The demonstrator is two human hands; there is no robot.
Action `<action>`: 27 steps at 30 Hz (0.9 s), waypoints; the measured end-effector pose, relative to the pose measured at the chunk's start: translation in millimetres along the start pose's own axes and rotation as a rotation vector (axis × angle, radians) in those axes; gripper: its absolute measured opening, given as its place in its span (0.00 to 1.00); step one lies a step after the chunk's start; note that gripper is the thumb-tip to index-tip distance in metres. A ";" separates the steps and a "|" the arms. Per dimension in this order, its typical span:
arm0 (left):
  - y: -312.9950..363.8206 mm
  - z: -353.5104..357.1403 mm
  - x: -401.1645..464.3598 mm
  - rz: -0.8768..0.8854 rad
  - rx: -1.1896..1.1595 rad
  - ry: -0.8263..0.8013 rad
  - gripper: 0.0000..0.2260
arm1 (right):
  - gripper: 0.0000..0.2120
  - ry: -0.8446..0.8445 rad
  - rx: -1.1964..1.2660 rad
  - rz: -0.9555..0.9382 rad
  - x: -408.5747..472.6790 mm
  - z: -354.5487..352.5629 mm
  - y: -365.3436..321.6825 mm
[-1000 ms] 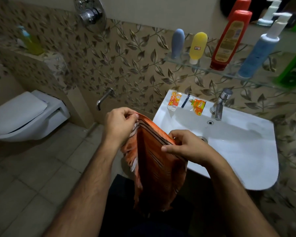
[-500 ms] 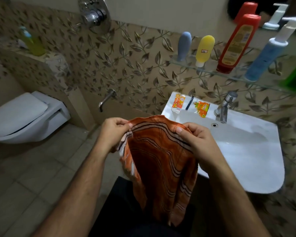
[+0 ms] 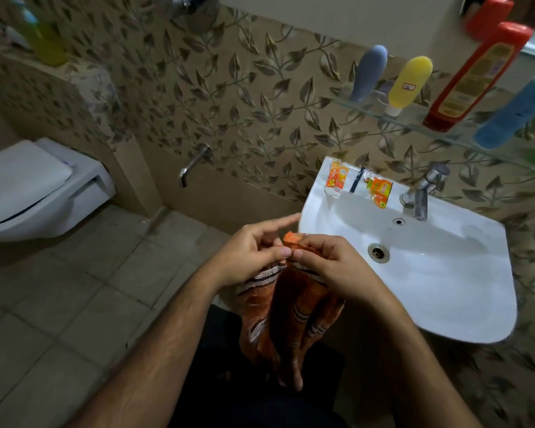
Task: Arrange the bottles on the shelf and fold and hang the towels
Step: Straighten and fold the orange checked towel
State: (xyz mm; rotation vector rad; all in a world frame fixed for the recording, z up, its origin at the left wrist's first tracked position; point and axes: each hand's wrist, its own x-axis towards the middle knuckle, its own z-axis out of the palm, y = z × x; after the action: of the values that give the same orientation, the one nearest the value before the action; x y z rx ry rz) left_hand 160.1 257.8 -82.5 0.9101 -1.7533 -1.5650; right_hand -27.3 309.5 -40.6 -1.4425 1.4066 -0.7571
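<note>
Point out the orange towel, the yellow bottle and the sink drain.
orange towel (image 3: 291, 319): head view, hanging striped middle.
yellow bottle (image 3: 410, 81): head view, body near its label.
sink drain (image 3: 378, 252): head view, metal ring in the basin.

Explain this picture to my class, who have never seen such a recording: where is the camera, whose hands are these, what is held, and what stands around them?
The camera sits on a person's head and looks forward and down, so you see that person's own two bare arms; there is no robot. This is a bathroom. The left hand and right hand meet in front of the body, and both pinch the top edge of an orange striped towel, which hangs down between them. To the right is a white sink with a tap and small packets on its back rim. Above it a glass shelf carries bottles: grey, yellow, red and blue. A toilet is at the left.
</note>
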 end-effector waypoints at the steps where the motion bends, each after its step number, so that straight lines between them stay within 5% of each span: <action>1: 1.3 -0.8 0.5 0.005 -0.008 -0.006 0.19 | 0.07 0.000 -0.009 0.008 0.0 1.3 -0.8; 6: -1.2 -7.2 2.4 -0.017 0.022 -0.018 0.08 | 0.07 0.006 -0.058 0.023 -2.3 5.2 -4.1; 12: -0.1 -20.0 10.7 0.088 0.382 0.306 0.11 | 0.12 0.062 -0.054 0.207 -9.8 5.1 -5.5; 19: -10.1 -39.7 14.8 0.015 0.445 0.519 0.08 | 0.10 -0.021 -0.193 0.287 -28.7 -22.4 -17.8; 23: -19.4 -37.8 12.1 -0.049 0.404 0.495 0.07 | 0.10 0.222 -0.260 0.156 -20.4 -17.8 -17.0; 27: -22.8 -36.2 2.8 -0.084 0.164 0.338 0.21 | 0.08 0.355 -0.289 0.064 -7.3 0.2 -13.6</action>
State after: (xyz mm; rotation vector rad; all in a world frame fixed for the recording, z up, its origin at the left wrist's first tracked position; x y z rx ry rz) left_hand 190.0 233.4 -101.0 1.2620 -1.6322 -1.2420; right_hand -22.9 315.1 -26.9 -1.5221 1.8884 -0.8232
